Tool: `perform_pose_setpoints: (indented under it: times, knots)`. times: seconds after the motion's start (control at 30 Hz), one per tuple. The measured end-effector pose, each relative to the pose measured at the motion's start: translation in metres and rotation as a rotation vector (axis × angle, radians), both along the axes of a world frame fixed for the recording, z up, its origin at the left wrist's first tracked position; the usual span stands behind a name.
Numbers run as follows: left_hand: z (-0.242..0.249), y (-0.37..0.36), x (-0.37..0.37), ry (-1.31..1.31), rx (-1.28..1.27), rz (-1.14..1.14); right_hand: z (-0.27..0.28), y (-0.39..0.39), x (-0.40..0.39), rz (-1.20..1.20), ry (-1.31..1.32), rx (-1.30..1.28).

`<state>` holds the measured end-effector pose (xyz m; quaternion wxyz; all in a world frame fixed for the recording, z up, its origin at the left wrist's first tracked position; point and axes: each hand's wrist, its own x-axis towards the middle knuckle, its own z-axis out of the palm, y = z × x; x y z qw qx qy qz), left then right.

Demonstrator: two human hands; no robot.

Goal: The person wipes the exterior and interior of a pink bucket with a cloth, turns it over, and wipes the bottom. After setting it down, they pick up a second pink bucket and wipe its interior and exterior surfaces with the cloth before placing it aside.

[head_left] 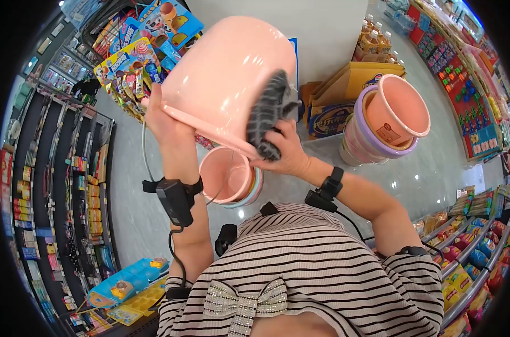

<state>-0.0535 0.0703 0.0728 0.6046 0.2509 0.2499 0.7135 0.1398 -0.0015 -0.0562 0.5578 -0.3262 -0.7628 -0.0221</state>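
Observation:
A large pink bucket [227,62] is held up in front of me, tipped so that its glossy outer wall and base face away and its rim is towards me. My left hand [168,121] grips it at the left end of the rim. Against the right side of the wall lies a dark grey checked cloth [268,109], bunched and slightly blurred. My right hand [291,149] is closed on the lower part of this cloth, close to the rim. The inside of the bucket is hidden from view.
Below stands a stack of small buckets [224,174], pink on top. To the right is another stack with a pink bucket [404,106] over a purple-rimmed one [361,121]. Cardboard boxes [345,92], bottles [373,42] and snack shelves [468,253] surround me.

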Motion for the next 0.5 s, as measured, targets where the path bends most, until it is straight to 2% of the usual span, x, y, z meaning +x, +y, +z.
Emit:
perform_pose_setpoints:
  times: [0.1,0.23,0.33,0.37,0.5]
  knots:
    - [0.019,0.003,0.001,-0.015,-0.017,-0.061,0.005,0.010,-0.014,-0.079,0.187,-0.073]
    - [0.045,-0.020,0.029,0.057,0.081,-0.120,0.050,0.026,-0.011,-0.072,0.256,-0.039]
    - [0.001,-0.031,0.063,0.190,0.012,-0.286,0.081,0.028,-0.018,0.001,0.242,-0.023]
    - [-0.014,-0.038,0.068,0.366,-0.010,-0.207,0.085,0.027,-0.019,0.031,0.238,-0.010]
    - [-0.010,-0.055,0.054,0.111,0.011,-0.346,0.089,0.009,-0.020,0.131,0.160,-0.030]
